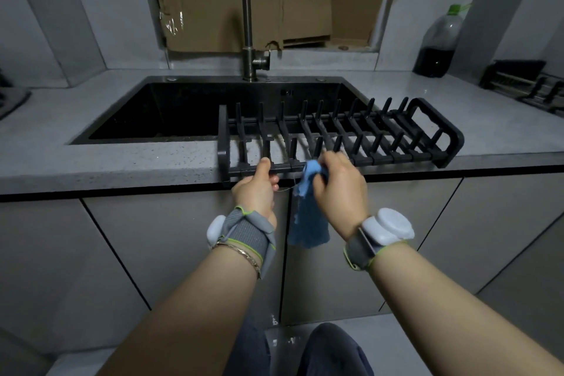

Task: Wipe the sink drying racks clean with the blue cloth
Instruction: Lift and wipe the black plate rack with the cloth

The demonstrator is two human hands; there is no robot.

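Note:
A black drying rack (396, 128) with several upright prongs lies across the right part of the dark sink (171, 113) and the counter's front edge. My left hand (258, 189) grips the rack's near bar at its left end, thumb on top. My right hand (338, 189) holds the blue cloth (308, 217) bunched against the same near bar, just right of my left hand. The cloth's loose end hangs down in front of the cabinet doors.
A tall faucet (248, 24) rises behind the sink. A plastic bottle of dark liquid (439, 43) stands at the back right. A second black rack (525, 82) lies on the counter at the far right. A dark object (12, 101) sits at the left edge.

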